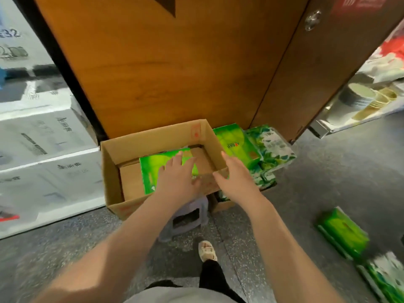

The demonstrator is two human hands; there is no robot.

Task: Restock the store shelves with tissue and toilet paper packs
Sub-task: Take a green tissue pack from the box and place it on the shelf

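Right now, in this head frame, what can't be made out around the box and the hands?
- Green pack in the cardboard box: right part covered by the left hand.
- Right hand: contact with the box wall unclear.
- Purple stool: mostly hidden under the box.
- Floor packs: blurred print.

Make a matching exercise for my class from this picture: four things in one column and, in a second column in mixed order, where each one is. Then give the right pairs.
Things
1. green tissue pack
2. cardboard box
3. plastic stool
4. stack of paper cups

Places
A. far right, beyond the wooden door
B. lying inside the box, under the left hand
C. on the floor against the wooden panel, top open
D. under the near edge of the box, in front of the person's foot

Pairs: 1-B, 2-C, 3-D, 4-A
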